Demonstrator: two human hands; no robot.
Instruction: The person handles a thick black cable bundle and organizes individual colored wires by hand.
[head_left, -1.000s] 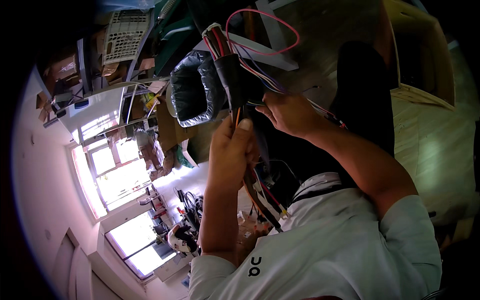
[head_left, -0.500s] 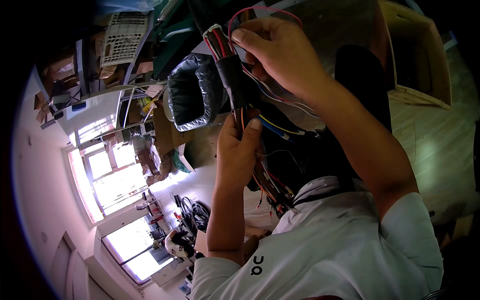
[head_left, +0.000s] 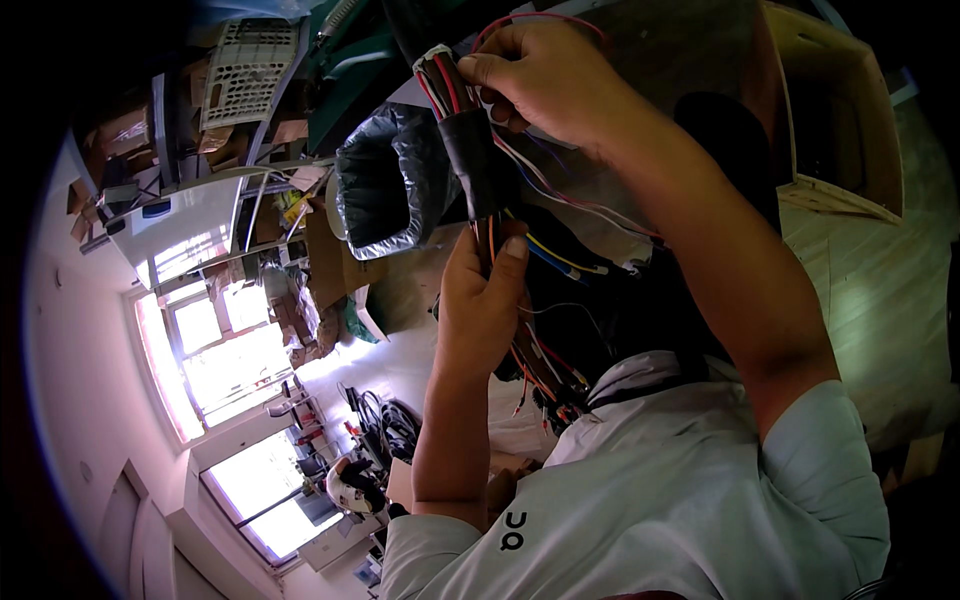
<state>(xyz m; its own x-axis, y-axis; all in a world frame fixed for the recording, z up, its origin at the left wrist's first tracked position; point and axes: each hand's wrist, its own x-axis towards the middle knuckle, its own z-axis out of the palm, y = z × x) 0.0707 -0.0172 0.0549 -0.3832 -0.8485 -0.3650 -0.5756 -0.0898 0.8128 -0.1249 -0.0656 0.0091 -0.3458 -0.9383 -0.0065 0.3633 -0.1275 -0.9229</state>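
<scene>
- The left hand (head_left: pixel 482 305) closes around a wire bundle (head_left: pixel 535 368), its thumb lying along the strands just below a black sleeve (head_left: pixel 468 145); the bundle runs down toward the wearer's pale shirt (head_left: pixel 690 470);
- The right hand (head_left: pixel 550 85) bends beside the sleeve's upper end, thumb and fingers drawn narrow at a pink-red wire (head_left: pixel 540 16); whether they pinch it, one cannot tell;
- Red wires (head_left: pixel 447 82) emerge above the sleeve; yellow and blue ends (head_left: pixel 565 258) splay below it;
- A bag-lined bin (head_left: pixel 362 165) stands left of the sleeve; a wooden box (head_left: pixel 840 196) sits at far right.
</scene>
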